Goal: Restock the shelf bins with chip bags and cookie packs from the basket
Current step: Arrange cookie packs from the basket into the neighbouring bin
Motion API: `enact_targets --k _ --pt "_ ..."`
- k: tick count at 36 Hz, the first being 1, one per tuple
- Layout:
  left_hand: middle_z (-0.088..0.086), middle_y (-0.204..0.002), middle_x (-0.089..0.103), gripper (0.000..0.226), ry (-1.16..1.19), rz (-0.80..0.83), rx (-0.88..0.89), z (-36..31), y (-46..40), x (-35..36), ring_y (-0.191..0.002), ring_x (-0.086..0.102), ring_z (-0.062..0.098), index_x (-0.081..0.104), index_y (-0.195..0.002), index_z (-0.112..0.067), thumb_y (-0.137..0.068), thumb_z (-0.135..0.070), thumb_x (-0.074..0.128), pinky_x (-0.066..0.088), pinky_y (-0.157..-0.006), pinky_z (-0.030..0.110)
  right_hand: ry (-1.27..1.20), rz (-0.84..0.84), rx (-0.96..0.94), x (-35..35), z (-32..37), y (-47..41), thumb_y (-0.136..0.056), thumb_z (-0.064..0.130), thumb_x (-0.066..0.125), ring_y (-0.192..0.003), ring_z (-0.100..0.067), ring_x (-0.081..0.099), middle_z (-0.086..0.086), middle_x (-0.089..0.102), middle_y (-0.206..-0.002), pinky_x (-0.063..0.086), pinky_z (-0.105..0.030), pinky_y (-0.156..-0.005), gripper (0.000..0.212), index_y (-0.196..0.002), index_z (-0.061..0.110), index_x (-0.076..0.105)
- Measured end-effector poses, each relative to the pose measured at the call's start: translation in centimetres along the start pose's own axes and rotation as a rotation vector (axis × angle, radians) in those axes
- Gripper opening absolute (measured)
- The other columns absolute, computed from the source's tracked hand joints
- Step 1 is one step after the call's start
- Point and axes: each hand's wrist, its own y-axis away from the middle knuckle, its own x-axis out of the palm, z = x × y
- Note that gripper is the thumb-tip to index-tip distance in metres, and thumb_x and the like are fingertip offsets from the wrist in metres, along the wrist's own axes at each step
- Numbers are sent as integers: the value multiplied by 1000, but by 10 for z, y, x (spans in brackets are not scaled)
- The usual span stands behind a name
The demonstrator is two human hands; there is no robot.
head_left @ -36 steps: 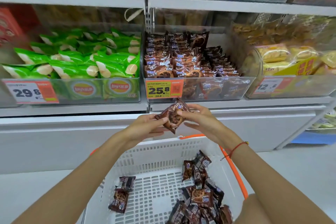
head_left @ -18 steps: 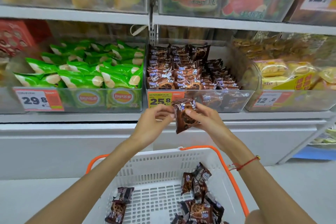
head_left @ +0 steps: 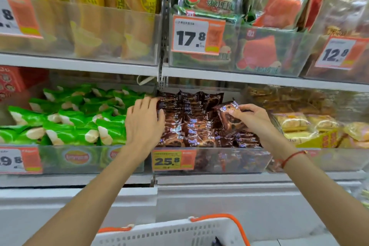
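Head view, the only one there is: both hands are up at the middle shelf now, when half a second ago they were pinching one pack together down above the basket. The right hand [head_left: 252,119] has the brown foil cookie pack with the blue label [head_left: 229,118] to itself, pinched between thumb and fingertips, tilted, held over the right part of the clear plastic bin with the yellow 25.8 price tag [head_left: 209,161] — just above the brown cookie packs already stacked in it [head_left: 191,126]. The left hand [head_left: 144,124] let go of the pack and now lies on the left end of that stack, fingers close together and slightly curled over the packs at the back; looks to me like it's steadying or pushing the row to make room, not gripping anything. So this pack is pretty much at its slot and probably just needs setting down. Hard-to-see stuff: the white slotted plastic basket with the orange handle [head_left: 179,233] is cut off at the bottom edge, so no telling from this shot how many packs are left in it. The left fingertips are partly lost against the dark wrappers, and the whole frame is a bit smeared. The green chip bags in the bin to the left [head_left: 65,126] sit untouched.
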Motion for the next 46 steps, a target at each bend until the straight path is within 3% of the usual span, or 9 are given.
enact_targets --k 5,8,10,13,19,23,28,38,46 --pt "9 -122 58 35 -5 -13 -100 4 4 10 -110 50 27 57 -122 -8 -97 -26 41 37 -91 40 32 13 101 8 -5 -47 -89 13 67 -62 -12 60 -4 63 -85 53 -26 -67 33 -118 3 55" --pt "10 -120 59 32 0 -50 -100 5 5 15 -106 51 27 59 -120 -7 -96 -22 42 40 -87 41 151 11 98 16 -9 -72 -90 17 65 -91 -25 64 -13 66 -103 49 -40 -95 21 -104 3 58" --pt "9 -122 58 33 10 -59 -117 5 4 17 -107 51 26 58 -121 -8 -97 -22 41 39 -88 40 266 35 71 23 -8 -84 -92 22 62 -108 -32 61 -18 64 -117 46 -41 -100 22 -103 3 60" --pt "8 -122 57 34 39 -58 -128 5 4 17 -107 49 26 57 -124 -9 -97 -20 40 37 -87 39 357 55 12 33 -3 -101 -93 20 60 -115 -32 57 -14 57 -127 47 -31 -90 40 -126 0 52" --pt "7 -123 56 36 52 -56 -137 7 4 20 -108 48 25 56 -127 -11 -98 -21 38 37 -88 40 539 103 -211 46 -10 -132 -92 24 63 -120 -23 55 -6 56 -135 42 -16 -86 40 -129 11 55" --pt "6 -121 56 35 72 -73 -135 7 4 21 -107 47 24 56 -126 -12 -97 -21 38 37 -87 39 644 187 -363 60 -22 -140 -92 26 62 -128 -24 48 -6 53 -139 35 -32 -106 38 -128 15 58" --pt "6 -123 55 36 79 -73 -145 6 5 21 -109 46 24 55 -128 -13 -98 -21 38 36 -88 39 898 169 -442 57 -22 -149 -90 34 62 -143 -30 23 -5 34 -152 14 -45 -117 40 -129 32 56" --pt "7 -121 56 36 85 -80 -136 5 6 21 -106 48 24 56 -127 -11 -98 -20 38 38 -85 39 888 54 -624 53 -23 -147 -85 15 69 -121 -27 54 -4 58 -133 40 -41 -103 44 -126 26 60" --pt "5 -121 56 35 98 -92 -138 5 6 22 -107 47 23 56 -128 -12 -98 -19 39 37 -85 38 1052 -60 -755 63 -31 -152 -85 19 69 -123 -27 50 -7 59 -128 40 -38 -100 40 -124 25 61"
